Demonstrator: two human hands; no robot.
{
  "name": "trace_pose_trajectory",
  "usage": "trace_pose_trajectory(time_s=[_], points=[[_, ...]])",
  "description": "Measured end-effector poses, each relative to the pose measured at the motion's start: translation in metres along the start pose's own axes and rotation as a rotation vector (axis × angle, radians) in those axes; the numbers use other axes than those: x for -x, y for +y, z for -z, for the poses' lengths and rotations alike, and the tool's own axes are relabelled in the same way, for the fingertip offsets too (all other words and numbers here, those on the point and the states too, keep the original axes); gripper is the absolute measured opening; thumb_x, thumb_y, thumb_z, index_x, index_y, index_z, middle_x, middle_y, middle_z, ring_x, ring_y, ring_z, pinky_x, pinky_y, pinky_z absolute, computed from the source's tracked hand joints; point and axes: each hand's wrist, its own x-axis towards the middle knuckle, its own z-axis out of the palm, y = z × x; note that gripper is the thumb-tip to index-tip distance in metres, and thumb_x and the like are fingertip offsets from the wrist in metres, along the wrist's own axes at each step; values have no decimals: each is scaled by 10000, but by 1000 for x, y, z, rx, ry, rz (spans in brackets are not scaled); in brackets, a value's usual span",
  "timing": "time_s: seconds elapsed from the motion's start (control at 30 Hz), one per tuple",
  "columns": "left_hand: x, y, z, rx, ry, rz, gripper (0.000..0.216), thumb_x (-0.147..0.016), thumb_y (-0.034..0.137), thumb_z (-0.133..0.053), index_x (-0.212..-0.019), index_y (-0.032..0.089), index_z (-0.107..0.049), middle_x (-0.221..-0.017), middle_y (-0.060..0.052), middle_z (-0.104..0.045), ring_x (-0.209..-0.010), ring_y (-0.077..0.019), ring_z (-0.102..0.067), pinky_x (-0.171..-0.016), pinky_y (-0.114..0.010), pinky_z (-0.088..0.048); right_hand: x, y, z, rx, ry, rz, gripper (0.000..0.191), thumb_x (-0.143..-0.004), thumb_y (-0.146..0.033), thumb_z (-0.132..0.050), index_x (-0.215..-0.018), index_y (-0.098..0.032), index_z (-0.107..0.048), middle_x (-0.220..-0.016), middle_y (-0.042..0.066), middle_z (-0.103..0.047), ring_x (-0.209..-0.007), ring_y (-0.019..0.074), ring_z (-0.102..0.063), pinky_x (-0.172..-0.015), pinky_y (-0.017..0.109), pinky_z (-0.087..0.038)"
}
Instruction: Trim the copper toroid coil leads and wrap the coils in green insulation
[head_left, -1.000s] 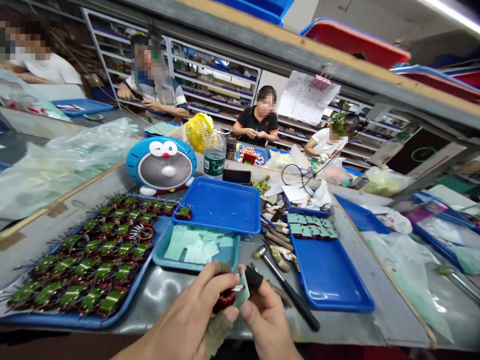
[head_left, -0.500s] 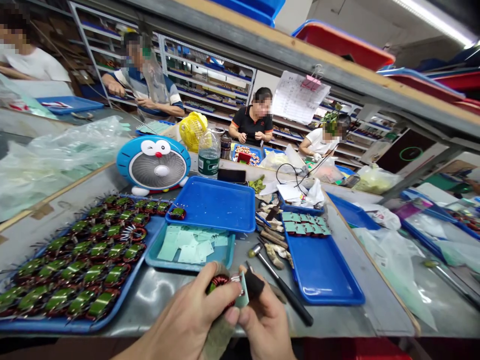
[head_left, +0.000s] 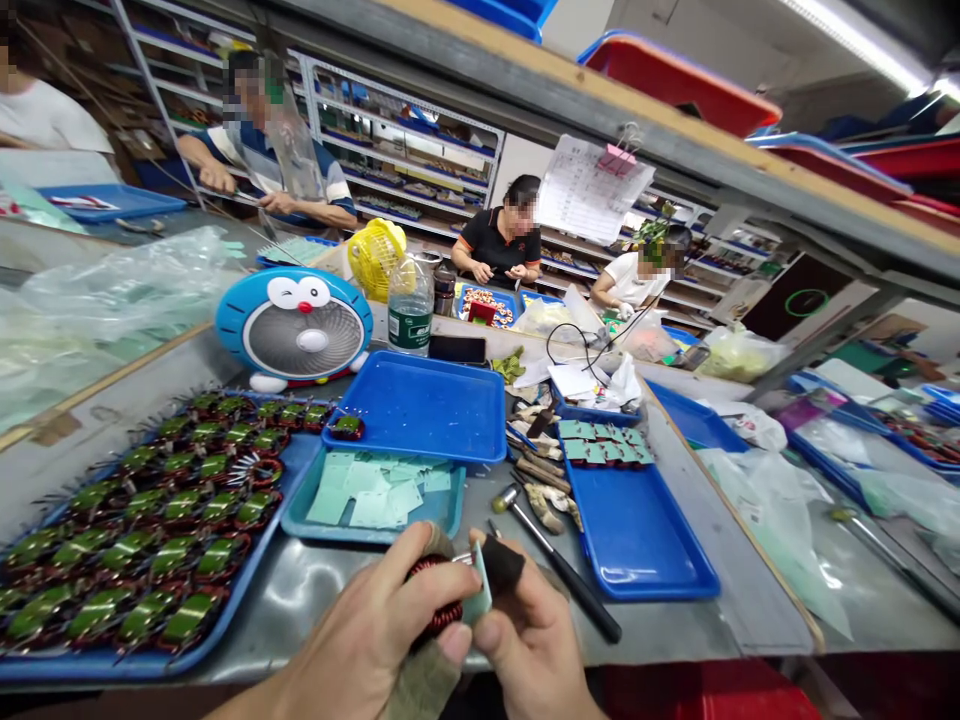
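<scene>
My left hand (head_left: 367,630) grips a copper-wound toroid coil (head_left: 433,600), and a grey-green cloth (head_left: 424,680) hangs below that hand. My right hand (head_left: 529,640) holds a small black-handled tool (head_left: 501,563) against the coil. A pale green card (head_left: 478,587) stands between the coil and the tool, touching the coil's windings. My fingers hide most of the coil. Finished green-banded coils with long wire leads fill a blue tray (head_left: 251,590) to the left of my hands.
A teal tray of green cards (head_left: 375,530) and a blue tray (head_left: 412,405) stand ahead. A small hammer (head_left: 559,565) and a blue tray (head_left: 645,545) lie to the right. A fan (head_left: 294,325) and a water bottle (head_left: 410,305) stand beyond. Several co-workers sit at the far benches.
The view has drifted, so the bench slides left and up. The coil has turned in my left hand, its green band now hidden. My hands stay together at the coil.
</scene>
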Motion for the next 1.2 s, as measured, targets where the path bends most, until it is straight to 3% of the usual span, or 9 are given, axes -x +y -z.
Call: trace_pose_trajectory(time_s=[0.2,0.37,0.43,0.53,0.63,0.7,0.8,0.9,1.2], points=[[8,-9,-8,-8,41,-3,267,-1091,413,-380,-1286,335,-546,-960,-47,-603,-748,-194,-652,-612,-261,-554,4,6,2,49,-18,-47,504,-927,-581,-711,-1372,-346,-688,-1256,80,-719,-1146,272,-696,-1011,365,-558],[13,-15,-11,53,45,19,260,-1088,430,-407,-1279,362,-569,-1023,-56,-634,-853,-208,-679,-681,-275,-570,1,1,5,294,-73,66,471,-989,-547,-642,-1408,-331,-660,-1277,88,-675,-1169,267,-664,-1032,358,-532],[14,-10,-10,142,37,129,313,-1085,500,-410,-1328,366,-555,-1132,-62,-667,-978,-228,-691,-799,-299,-590,-1,-3,5,349,-81,124,495,-998,-543,-629,-1446,-334,-621,-1265,85,-670,-1140,258,-678,-1005,342,-547],[12,0,-10,383,59,437,455,-1069,607,-371,-1419,336,-476,-1198,-61,-700,-1020,-244,-695,-870,-325,-586,-5,-10,6,442,-82,223,512,-1002,-526,-634,-1477,-343,-580,-1241,77,-674,-1093,242,-702,-950,311,-574],[4,7,-6,624,-53,744,463,-1047,662,-384,-1291,291,-514,-926,-18,-700,-773,-190,-653,-673,-264,-546,-10,-16,7,618,-85,388,459,-1039,-409,-611,-1482,-295,-572,-1234,87,-680,-1086,217,-708,-946,289,-577],[-3,8,1,715,-194,821,466,-1029,685,-412,-1177,261,-534,-758,18,-625,-667,-157,-583,-578,-224,-473,-13,-19,7,701,-99,490,424,-1042,-361,-613,-1453,-257,-593,-1212,91,-692,-1071,201,-717,-940,273,-583],[-7,5,9,778,-331,826,465,-1017,691,-438,-1070,236,-518,-649,55,-531,-588,-128,-514,-515,-194,-392,-15,-21,4,707,-92,507,404,-1019,-433,-649,-1389,-271,-626,-1116,56,-722,-973,172,-743,-868,232,-605],[-7,4,10,808,-303,774,433,-1025,653,-469,-998,223,-515,-695,58,-521,-581,-108,-492,-533,-197,-391,-14,-23,-1,687,-39,466,431,-999,-523,-647,-1372,-309,-626,-1055,30,-734,-914,169,-755,-774,210,-624],[-7,9,11,696,-355,702,288,-1043,470,-489,-911,222,-549,-834,30,-542,-674,-133,-545,-597,-226,-468,5,-13,2,762,-16,461,444,-1050,-484,-571,-1451,-295,-577,-1194,65,-723,-1066,201,-753,-873,234,-635]])
